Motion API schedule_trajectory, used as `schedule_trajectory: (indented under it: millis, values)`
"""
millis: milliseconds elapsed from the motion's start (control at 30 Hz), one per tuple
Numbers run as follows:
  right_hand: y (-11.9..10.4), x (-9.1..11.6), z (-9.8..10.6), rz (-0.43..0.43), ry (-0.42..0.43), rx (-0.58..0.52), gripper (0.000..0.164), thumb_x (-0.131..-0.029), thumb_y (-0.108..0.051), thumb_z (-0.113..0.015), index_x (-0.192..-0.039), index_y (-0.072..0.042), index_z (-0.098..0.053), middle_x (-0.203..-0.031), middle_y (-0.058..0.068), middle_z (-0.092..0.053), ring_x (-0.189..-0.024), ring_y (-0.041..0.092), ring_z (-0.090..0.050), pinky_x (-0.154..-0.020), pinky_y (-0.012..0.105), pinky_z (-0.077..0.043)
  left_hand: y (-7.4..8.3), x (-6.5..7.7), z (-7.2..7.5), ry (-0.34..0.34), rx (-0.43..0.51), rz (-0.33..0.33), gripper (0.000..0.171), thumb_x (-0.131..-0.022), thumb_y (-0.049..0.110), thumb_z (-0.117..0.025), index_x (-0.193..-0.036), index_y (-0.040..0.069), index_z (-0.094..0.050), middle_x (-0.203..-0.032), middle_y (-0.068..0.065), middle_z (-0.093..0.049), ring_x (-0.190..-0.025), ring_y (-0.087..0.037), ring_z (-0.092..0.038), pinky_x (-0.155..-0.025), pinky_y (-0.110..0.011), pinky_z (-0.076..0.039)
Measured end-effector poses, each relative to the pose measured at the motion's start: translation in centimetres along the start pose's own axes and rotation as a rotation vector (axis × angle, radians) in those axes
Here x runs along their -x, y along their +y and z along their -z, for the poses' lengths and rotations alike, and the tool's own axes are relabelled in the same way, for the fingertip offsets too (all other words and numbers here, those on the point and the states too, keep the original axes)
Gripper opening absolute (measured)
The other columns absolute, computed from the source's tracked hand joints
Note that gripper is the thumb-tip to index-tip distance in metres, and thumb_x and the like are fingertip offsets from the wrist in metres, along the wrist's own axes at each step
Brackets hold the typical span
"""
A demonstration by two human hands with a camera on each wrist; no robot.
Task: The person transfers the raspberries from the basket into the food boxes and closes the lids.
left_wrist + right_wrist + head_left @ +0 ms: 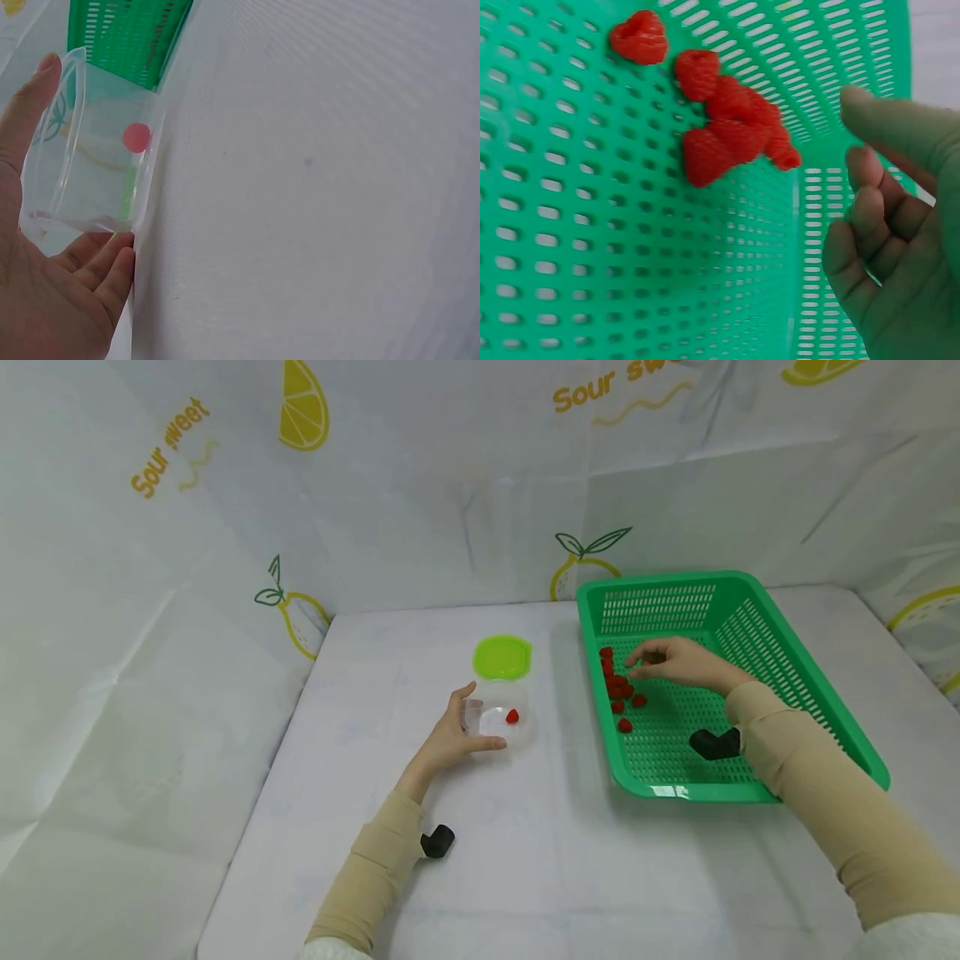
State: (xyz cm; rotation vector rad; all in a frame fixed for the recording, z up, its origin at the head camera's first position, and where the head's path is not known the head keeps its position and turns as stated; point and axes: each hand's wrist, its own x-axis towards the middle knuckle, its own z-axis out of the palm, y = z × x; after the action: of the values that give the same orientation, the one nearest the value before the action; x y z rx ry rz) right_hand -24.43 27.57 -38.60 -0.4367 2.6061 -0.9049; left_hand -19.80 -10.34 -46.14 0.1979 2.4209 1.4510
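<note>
My left hand (447,739) holds a small clear plastic container (491,722) on the table, with the thumb on its near side and the fingers round its left side. One raspberry (512,717) lies inside, also visible through the container wall (97,150) in the left wrist view. Over the left part of a green plastic basket (675,792) is my right hand (686,662), its fingers loosely bent with nothing between them. Several red raspberries (735,131) lie clustered on the basket floor beside it, apart from the fingertips in the right wrist view.
A light green lid (502,657) lies flat just behind the container. The basket's raised walls stand to the right on the white-covered table (495,860). White sheeting with lemon prints (450,527) hangs behind and at the left.
</note>
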Motion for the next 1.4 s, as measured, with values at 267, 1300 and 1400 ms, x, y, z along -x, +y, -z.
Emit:
schedule_trajectory:
  millis: [267, 1300, 1400]
  values:
    - [1.2, -0.5, -0.6, 0.012, 0.005, 0.104, 0.026, -0.091, -0.027, -0.059, -0.109, -0.008, -0.064, -0.085, 0.007, -0.060, -0.070, 0.014, -0.046, -0.064, 0.030, -0.039, 0.2, -0.1, 0.0, 0.001, -0.002, 0.007, 0.112, -0.058, 0.046, -0.086, -0.145, 0.035, -0.016, -0.144, 0.000, -0.040, -0.141, -0.024, -0.026, -0.114, -0.051, -0.023]
    - [2.2, -2.1, -2.5, 0.024, -0.084, 0.129, 0.023, -0.083, -0.022, -0.069, -0.096, -0.006, -0.059, -0.074, 0.003, -0.053, -0.065, 0.015, -0.043, -0.059, 0.028, -0.036, 0.1, 0.1, -0.1, 0.012, -0.004, 0.006, 0.111, -0.060, 0.044, -0.085, -0.146, 0.035, -0.016, -0.145, -0.001, -0.039, -0.140, -0.025, -0.027, -0.113, -0.052, -0.024]
    - [2.2, -2.1, -2.5, 0.041, -0.096, 0.137, 0.019, -0.084, -0.018, -0.067, -0.096, -0.006, -0.058, -0.074, 0.003, -0.051, -0.065, 0.015, -0.042, -0.059, 0.028, -0.035, 0.1, 0.1, -0.2, 0.012, -0.002, 0.006, 0.111, -0.060, 0.045, -0.085, -0.146, 0.036, -0.016, -0.145, 0.000, -0.039, -0.140, -0.025, -0.028, -0.113, -0.052, -0.024]
